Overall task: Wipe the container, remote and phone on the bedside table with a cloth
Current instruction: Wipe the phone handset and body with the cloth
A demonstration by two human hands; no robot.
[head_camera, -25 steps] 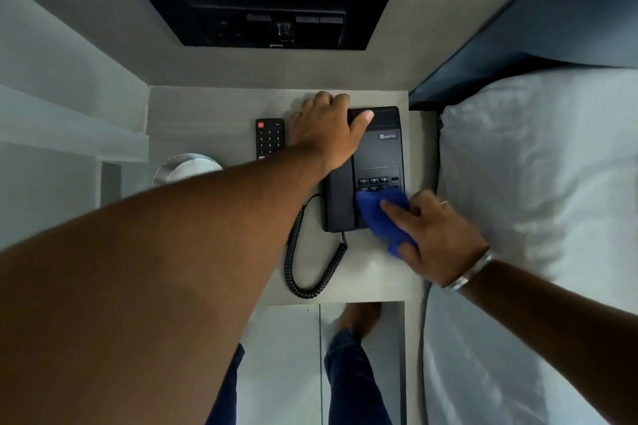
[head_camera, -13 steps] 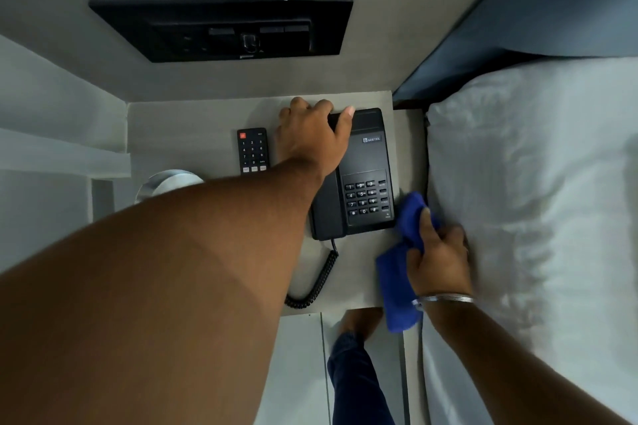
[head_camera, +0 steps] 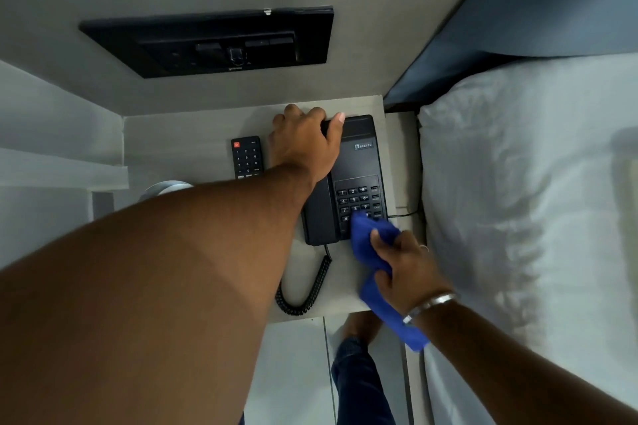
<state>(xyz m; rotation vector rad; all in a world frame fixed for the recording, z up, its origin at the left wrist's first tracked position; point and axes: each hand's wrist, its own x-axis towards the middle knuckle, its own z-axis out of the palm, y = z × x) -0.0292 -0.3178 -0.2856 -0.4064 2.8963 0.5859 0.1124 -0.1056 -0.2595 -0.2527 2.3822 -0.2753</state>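
A black desk phone (head_camera: 359, 162) stands on the grey bedside table (head_camera: 193, 145), its coiled cord (head_camera: 303, 293) looping toward the front edge. My left hand (head_camera: 303, 145) grips the top of the phone's handset. My right hand (head_camera: 407, 269) holds a blue cloth (head_camera: 366, 241), whose upper end lies on the lower right keys of the keypad; the rest hangs past the table's front edge. A black remote (head_camera: 247, 157) lies just left of the phone. A white round container (head_camera: 165, 187) sits at the front left, mostly hidden behind my left forearm.
A black switch panel (head_camera: 214, 41) is set in the wall above the table. A bed with white bedding (head_camera: 524, 217) borders the table on the right, with a dark headboard (head_camera: 518, 17) behind it. My leg and foot show on the floor below.
My right hand has carried the cloth from the right side of the phone back onto the lower keypad. My left hand has stayed on the handset.
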